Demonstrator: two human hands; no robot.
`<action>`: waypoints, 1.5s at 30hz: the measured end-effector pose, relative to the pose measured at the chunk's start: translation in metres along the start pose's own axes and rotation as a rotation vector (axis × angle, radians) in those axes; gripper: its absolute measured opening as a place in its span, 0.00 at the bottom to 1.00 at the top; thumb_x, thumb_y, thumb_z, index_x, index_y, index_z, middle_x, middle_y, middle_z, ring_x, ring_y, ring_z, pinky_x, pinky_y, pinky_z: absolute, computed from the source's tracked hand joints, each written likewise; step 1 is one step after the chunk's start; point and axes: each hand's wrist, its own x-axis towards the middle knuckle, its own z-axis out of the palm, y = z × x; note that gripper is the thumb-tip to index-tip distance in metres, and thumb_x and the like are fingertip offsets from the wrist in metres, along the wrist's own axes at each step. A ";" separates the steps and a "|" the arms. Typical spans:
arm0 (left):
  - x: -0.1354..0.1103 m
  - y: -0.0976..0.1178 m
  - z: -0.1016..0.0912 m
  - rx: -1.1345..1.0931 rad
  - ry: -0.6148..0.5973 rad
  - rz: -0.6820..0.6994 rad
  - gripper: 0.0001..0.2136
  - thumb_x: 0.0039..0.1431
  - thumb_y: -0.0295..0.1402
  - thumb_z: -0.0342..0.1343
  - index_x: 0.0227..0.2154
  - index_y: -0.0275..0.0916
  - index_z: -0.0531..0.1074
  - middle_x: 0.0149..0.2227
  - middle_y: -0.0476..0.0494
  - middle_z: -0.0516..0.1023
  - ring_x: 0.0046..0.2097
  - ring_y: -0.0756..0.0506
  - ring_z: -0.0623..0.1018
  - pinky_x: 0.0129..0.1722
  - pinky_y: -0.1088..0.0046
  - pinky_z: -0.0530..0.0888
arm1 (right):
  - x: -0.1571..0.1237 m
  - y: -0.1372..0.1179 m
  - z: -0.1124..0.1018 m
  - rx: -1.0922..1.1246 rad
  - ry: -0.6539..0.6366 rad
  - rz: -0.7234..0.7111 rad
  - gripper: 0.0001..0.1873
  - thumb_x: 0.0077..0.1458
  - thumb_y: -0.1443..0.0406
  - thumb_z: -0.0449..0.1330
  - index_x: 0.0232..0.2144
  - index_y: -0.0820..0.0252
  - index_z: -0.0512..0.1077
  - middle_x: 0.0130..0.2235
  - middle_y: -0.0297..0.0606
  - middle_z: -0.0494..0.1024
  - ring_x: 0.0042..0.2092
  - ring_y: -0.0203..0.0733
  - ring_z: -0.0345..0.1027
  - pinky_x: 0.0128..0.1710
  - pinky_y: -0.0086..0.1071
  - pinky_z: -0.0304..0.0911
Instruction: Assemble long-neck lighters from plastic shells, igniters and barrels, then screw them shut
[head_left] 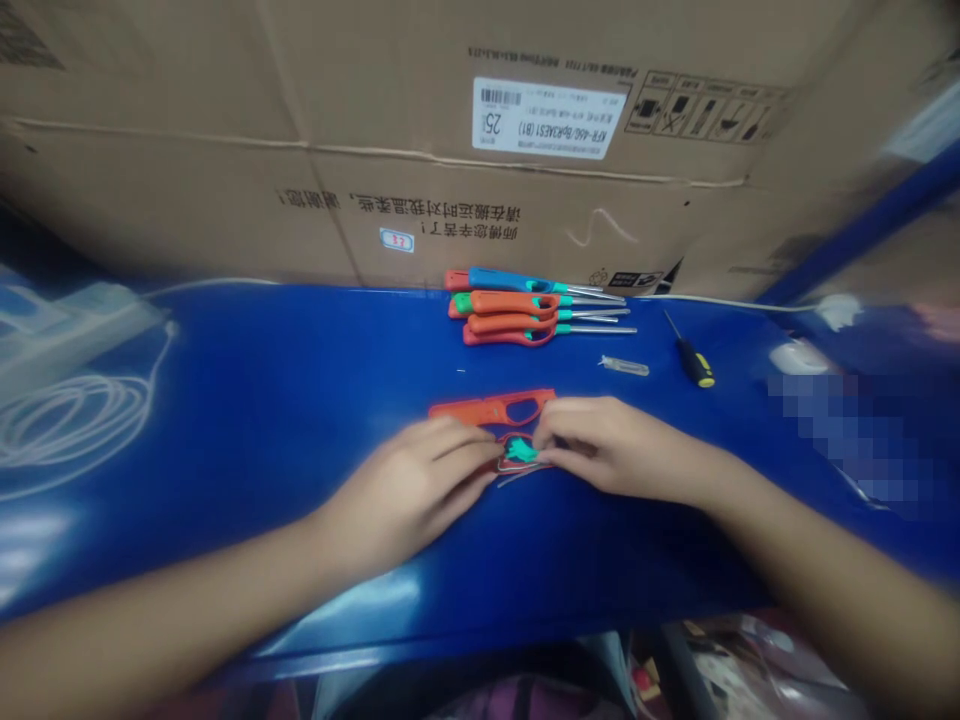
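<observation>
My left hand and my right hand meet over a small orange lighter part with a teal trigger piece on the blue table. Both hands have their fingers closed on it from either side. A thin metal rod sticks out below the part. Just behind my fingers lies an orange lighter shell half, flat on the table.
Several assembled long lighters, orange, teal and blue, are stacked at the back against a large cardboard box. A small metal piece and a yellow-handled screwdriver lie to the right. A coiled white cable sits at the left.
</observation>
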 end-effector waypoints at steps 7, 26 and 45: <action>0.001 -0.002 0.001 -0.071 -0.016 -0.062 0.09 0.68 0.29 0.56 0.48 0.35 0.75 0.44 0.40 0.80 0.46 0.44 0.78 0.48 0.64 0.77 | 0.001 -0.002 0.005 -0.045 -0.018 0.022 0.07 0.67 0.66 0.56 0.36 0.60 0.72 0.38 0.35 0.75 0.37 0.36 0.67 0.37 0.30 0.60; 0.010 0.004 -0.003 -0.172 -0.101 -0.236 0.08 0.66 0.29 0.56 0.46 0.35 0.75 0.44 0.39 0.76 0.47 0.42 0.77 0.48 0.62 0.78 | -0.002 -0.006 0.012 -0.467 0.021 -0.233 0.14 0.69 0.67 0.49 0.35 0.61 0.72 0.34 0.36 0.74 0.31 0.37 0.62 0.30 0.32 0.54; 0.005 0.007 -0.007 0.097 -0.167 -0.064 0.16 0.71 0.32 0.50 0.59 0.37 0.69 0.52 0.36 0.75 0.52 0.40 0.75 0.52 0.59 0.77 | -0.006 -0.005 -0.008 -0.541 0.180 0.007 0.13 0.65 0.65 0.50 0.38 0.58 0.75 0.40 0.39 0.78 0.36 0.39 0.71 0.30 0.33 0.56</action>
